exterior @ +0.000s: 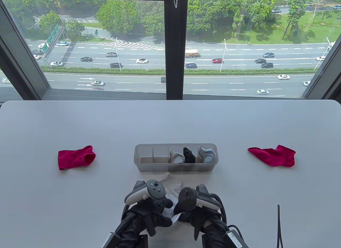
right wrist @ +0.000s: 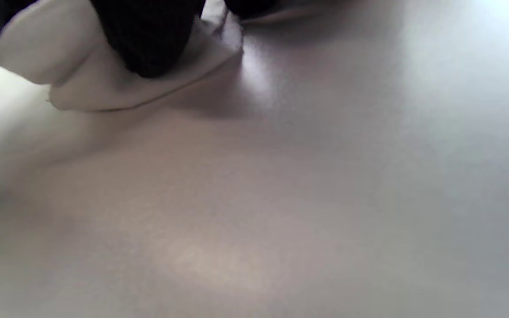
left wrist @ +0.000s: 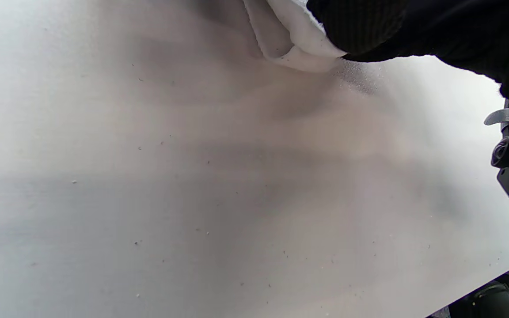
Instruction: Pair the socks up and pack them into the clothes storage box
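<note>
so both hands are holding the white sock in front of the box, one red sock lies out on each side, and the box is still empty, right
Not quite: the box is not empty. The table view shows two grey bundles and a black one in its right-hand compartments; only the left ones are bare. The rest holds: left hand and right hand grip the white sock, with one red sock on each side.

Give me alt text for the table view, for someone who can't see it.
Both gloved hands, left hand and right hand, pinch white socks before a storage box holding rolled socks. One red sock lies left, another red sock right.
</note>
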Tool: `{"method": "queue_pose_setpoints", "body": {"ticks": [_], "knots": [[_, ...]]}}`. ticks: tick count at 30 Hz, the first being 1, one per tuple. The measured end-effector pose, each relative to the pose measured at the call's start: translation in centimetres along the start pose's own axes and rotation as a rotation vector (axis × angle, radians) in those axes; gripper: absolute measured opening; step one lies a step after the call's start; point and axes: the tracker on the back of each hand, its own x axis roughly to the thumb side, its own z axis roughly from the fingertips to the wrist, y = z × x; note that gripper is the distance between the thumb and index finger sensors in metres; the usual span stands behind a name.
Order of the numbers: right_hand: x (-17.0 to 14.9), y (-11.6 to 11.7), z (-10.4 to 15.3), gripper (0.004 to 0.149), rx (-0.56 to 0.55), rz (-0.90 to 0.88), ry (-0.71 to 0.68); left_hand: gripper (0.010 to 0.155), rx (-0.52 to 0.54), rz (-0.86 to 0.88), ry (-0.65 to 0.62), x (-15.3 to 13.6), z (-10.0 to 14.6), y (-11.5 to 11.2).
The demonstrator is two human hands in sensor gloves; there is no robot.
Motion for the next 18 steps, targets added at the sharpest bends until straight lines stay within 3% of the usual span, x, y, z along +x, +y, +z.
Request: {"method": "queue_pose_setpoints", "body": {"ticks": [5, 8, 12, 14, 16, 17, 18], "knots": [[-0.9, -0.1, -0.1, 0.037, -0.001, -0.173, -0.016, 0.071, 0.021, -0.069, 0.052, 0.4, -0.6, -0.5], [-1.1, -0.1, -0.2, 0.037, -0.005, -0.240, -0.014, 0.063, 0.151, -0.112, 0.054, 0.9, -0.6, -0.3], [-1.3, -0.2, -0.1, 0.037, -0.021, -0.283, -0.019, 0.041, 0.319, -0.122, 0.019, 1.1, -0.3, 0.2], [-1.5, -0.3, 0.0, 0.042, -0.024, -0.315, -0.044, 0.040, 0.274, -0.085, 0.021, 0.8, -0.2, 0.3], [-1.7, -0.1, 0.1, 0.067, 0.049, -0.341, -0.107, 0.040, 0.261, -0.055, 0.006, 0.3, -0.3, 0.3], [-1.7, 0.0, 0.1, 0.068, 0.073, -0.360, -0.107, 0.040, 0.239, -0.026, -0.005, 0.1, -0.3, 0.3], [-1.6, 0.0, 0.1, 0.060, 0.052, -0.352, -0.096, 0.040, 0.234, -0.008, -0.013, 0.0, -0.3, 0.3]]}}
